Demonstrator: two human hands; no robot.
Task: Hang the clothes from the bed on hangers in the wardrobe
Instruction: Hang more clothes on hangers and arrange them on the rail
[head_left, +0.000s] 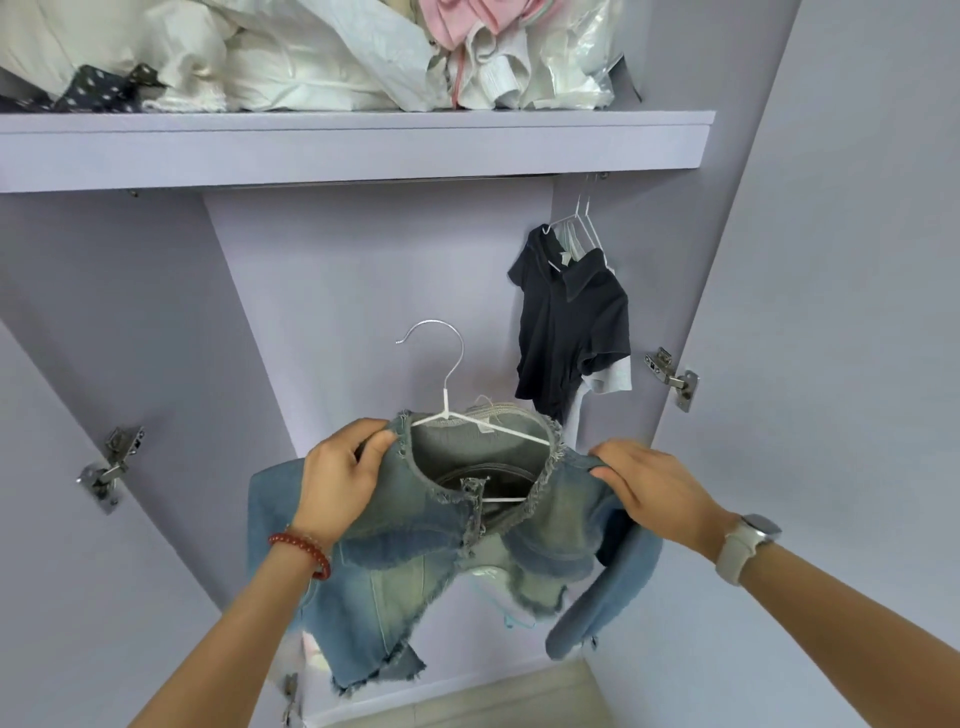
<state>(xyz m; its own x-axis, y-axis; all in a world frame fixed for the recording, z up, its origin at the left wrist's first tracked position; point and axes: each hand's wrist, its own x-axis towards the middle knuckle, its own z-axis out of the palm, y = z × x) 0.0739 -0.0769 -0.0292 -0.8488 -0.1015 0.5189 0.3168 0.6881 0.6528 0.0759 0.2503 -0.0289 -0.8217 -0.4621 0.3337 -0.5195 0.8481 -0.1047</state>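
Nearest, the left hand (340, 475) and right hand (657, 480) each pinch a shoulder of the denim jacket (441, 540), spreading it between them, probably so it sits square on the white hanger (452, 410) threaded through its neck. The hook stands free above. Beyond, a dark shirt (571, 322) already hangs from the rail (363, 181) under the shelf (353, 148).

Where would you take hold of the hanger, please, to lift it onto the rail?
Probably at the hanger neck, just below the hook, coming from above. It is the only part standing clear of the denim jacket; the shoulders are inside the collar, and the hook must stay free.
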